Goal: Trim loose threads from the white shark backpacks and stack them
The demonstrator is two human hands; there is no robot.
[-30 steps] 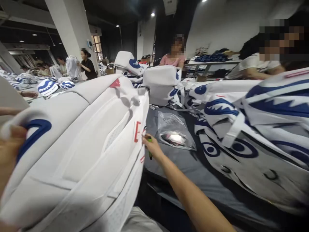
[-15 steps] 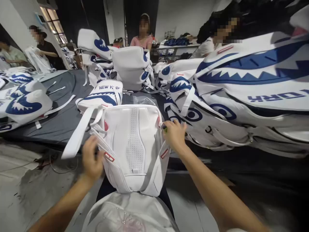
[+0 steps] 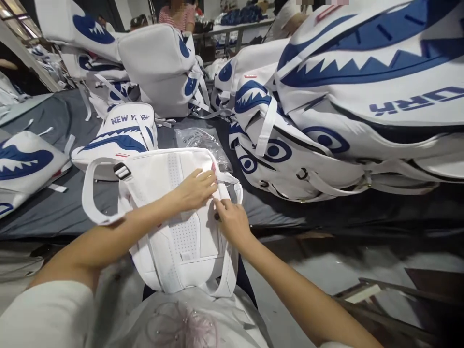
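A white backpack (image 3: 206,246) stands with its padded back panel and shoulder straps facing me, at the table's near edge above my lap. My left arm crosses over it. My left hand (image 3: 195,189) lies on the panel's upper right, its fingers bent over the right shoulder strap near a red tab; the fingertips are partly hidden. Just below and to the right, my right hand (image 3: 234,222) is closed at the strap around a small dark object (image 3: 217,216), too hidden to name. The other shoulder strap (image 3: 89,193) loops out left with a black buckle (image 3: 122,170).
A small white bag (image 3: 119,125) lettered NEW YORK and a clear plastic bag (image 3: 203,140) lie behind the backpack on the dark-covered table (image 3: 47,212). Stacked backpacks (image 3: 155,67) stand behind; a large pile (image 3: 326,140) fills the right. A person (image 3: 177,17) is across the table.
My left hand has moved from the backpack's left side across to its right strap. The backpack has shifted a little left in view, and its left strap now curls in a loop. My view has tipped down.
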